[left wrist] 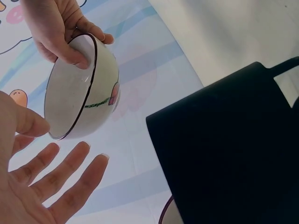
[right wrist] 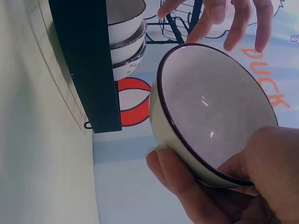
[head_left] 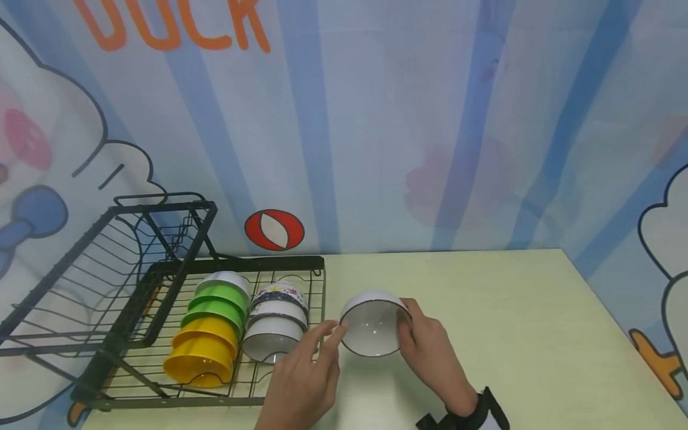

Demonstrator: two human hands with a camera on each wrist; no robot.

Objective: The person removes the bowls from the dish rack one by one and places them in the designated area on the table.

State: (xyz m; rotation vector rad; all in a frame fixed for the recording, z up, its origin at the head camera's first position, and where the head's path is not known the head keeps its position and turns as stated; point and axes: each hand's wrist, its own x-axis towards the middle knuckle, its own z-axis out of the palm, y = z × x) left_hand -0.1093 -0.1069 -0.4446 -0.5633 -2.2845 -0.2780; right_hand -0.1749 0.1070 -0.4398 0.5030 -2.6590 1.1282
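A white bowl [head_left: 375, 327] with a dark rim is held up over the table, its hollow facing the person. The right hand [head_left: 434, 352] pinches its rim, thumb inside and fingers behind, as the right wrist view shows. Part of a green and pink pattern marks its outer wall in the left wrist view. At the bowl's other side, the left hand [head_left: 306, 379] has its fingers spread, with the fingertips [left wrist: 41, 127] right at the rim. Left of the hands, white bowls [head_left: 273, 337] stand in a row on a black dish rack [head_left: 206, 401].
Beside the white row, green bowls [head_left: 217, 307] and yellow bowls [head_left: 200, 357] lean in another row. A raised wire shelf [head_left: 70, 286] rises at the rack's left. The pale table [head_left: 510, 316] extends rightward. A printed backdrop [head_left: 376, 119] hangs behind.
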